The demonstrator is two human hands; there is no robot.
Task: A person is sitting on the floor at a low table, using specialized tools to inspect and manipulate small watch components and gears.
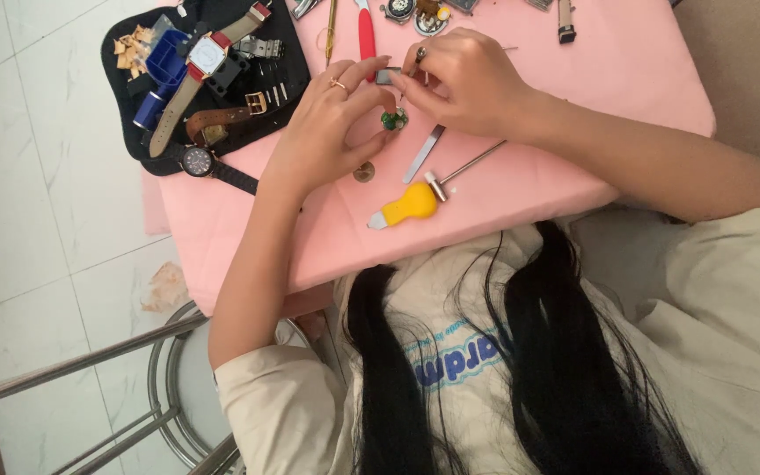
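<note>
My left hand (323, 132), with a ring on one finger, pinches a small dark square watch part (387, 76) over the pink table (573, 79). My right hand (464, 79) is closed right beside it, fingertips at the same part, and a thin metal pin-like tool (510, 48) sticks out behind the fist. Under the hands lie a small green piece (393, 119) and a round brass piece (363, 171). Close by are a flat metal blade (424, 154) and a yellow-handled tool (408, 205) with a metal rod.
A black tray (288, 75) at the back left holds a square red-and-white watch (208, 53), a brown strap (226, 119), a blue holder (164, 62) and a round black watch (197, 161). A red-handled tool (367, 35) lies beyond the hands. A metal stool (178, 378) stands on the tiled floor.
</note>
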